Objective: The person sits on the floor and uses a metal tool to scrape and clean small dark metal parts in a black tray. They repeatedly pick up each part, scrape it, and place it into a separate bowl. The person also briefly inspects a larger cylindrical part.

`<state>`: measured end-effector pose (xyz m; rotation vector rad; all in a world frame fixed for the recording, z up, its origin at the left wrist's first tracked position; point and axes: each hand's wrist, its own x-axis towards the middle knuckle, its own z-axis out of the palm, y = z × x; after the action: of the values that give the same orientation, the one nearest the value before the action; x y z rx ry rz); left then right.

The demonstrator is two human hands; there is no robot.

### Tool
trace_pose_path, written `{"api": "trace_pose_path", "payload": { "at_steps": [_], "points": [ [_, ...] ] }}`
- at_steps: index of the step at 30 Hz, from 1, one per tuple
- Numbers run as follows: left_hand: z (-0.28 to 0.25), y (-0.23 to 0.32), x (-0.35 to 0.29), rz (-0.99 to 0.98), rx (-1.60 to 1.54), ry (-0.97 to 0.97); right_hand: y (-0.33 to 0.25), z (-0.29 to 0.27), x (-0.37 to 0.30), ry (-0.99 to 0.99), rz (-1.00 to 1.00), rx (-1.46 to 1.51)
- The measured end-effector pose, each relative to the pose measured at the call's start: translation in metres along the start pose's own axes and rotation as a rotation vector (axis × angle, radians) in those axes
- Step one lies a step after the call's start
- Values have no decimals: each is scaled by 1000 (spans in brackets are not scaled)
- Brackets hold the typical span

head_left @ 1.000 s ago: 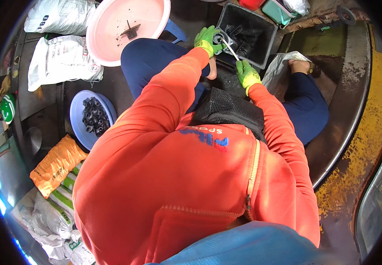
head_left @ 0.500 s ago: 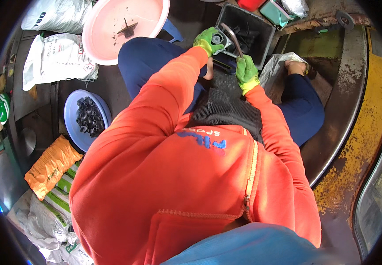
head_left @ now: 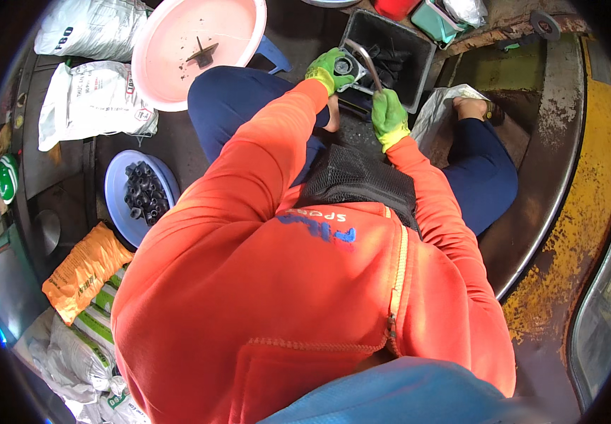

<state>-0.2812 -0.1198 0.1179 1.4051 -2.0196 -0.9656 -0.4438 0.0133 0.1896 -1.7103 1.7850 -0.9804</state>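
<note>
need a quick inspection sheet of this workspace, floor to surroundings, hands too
Surface: dark floor
Job's things: grey part with a round opening; bent rod; black crate holding dark pieces
Clutter: white sacks and orange bag at left; blue bowl of black parts; pink basin holding a pronged piece
Hands: left hand gloved, gripping the grey part; right hand gloved, gripping the rod
Cables: nothing seen
Surroundings: worn yellow paintwork at right

I hold a grey metal fitting (head_left: pixel 345 66), round face up, in my left hand (head_left: pixel 325 71) and a slim, bent metal bar (head_left: pixel 367 61) in my right hand (head_left: pixel 389 114).
</note>
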Motion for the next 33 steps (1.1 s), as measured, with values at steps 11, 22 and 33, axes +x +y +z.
{"api": "trace_pose_path", "payload": {
  "at_steps": [11,22,33],
  "points": [
    [5,-5,0,-34,-55,-98,11,6,0,-326,355,-384],
    [-2,8,-2,-1,-118,-6,6,7,-3,-147,157,-42],
    [-6,13,-4,18,-11,-32,1,-8,-10,-232,261,-245]
  ]
}}
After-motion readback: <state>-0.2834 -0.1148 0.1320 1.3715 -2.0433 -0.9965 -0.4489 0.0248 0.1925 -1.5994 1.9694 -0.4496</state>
